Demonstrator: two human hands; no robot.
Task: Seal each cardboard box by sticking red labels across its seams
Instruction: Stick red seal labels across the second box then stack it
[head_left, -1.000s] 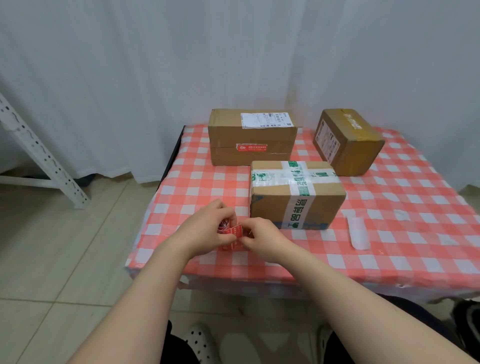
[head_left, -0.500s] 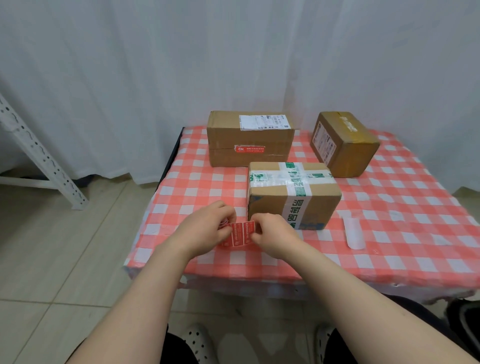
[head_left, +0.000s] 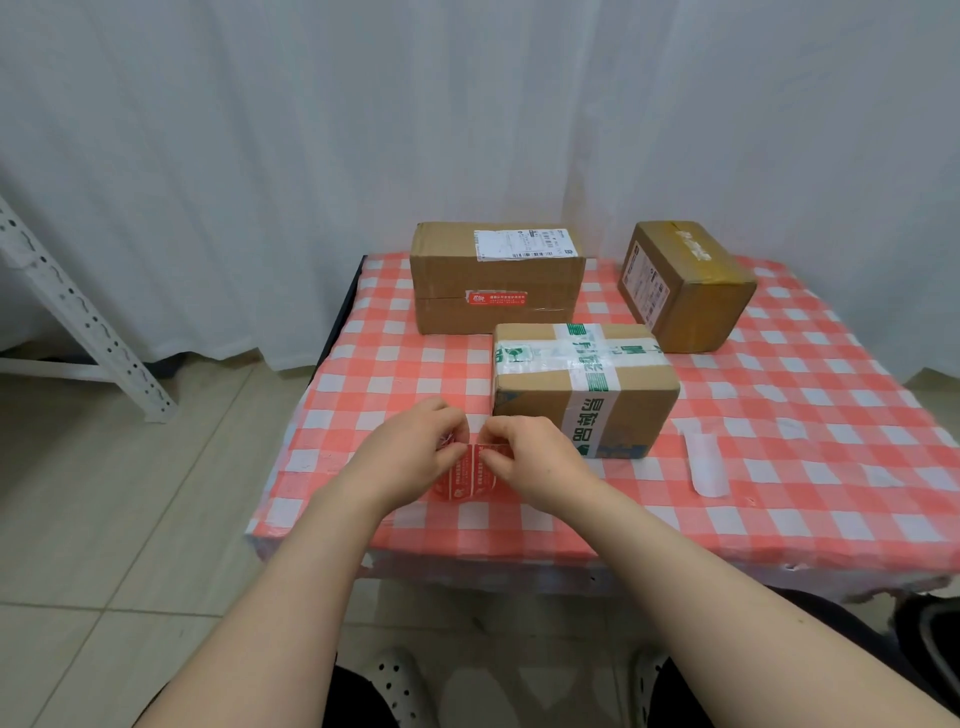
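Three cardboard boxes stand on the checked table. The nearest box (head_left: 540, 400) is wrapped in white and green tape. Behind it, a wider box (head_left: 457, 280) carries a red label (head_left: 497, 298) across its front seam. A smaller box (head_left: 691, 296) sits tilted at the back right. Just left of the nearest box, above the table's front part, my left hand (head_left: 410, 457) and my right hand (head_left: 530, 462) pinch a strip of red labels (head_left: 467, 480) between them. The strip hangs down from my fingertips.
The red and white checked tablecloth (head_left: 779, 415) covers the table. A white backing strip (head_left: 705, 465) lies right of the nearest box. A white perforated metal frame (head_left: 78, 312) leans at the left over the tiled floor. White curtains hang behind.
The red label strip has turned from lying sideways between my fingers to hanging downward. Both hands stayed together in front of the nearest box.
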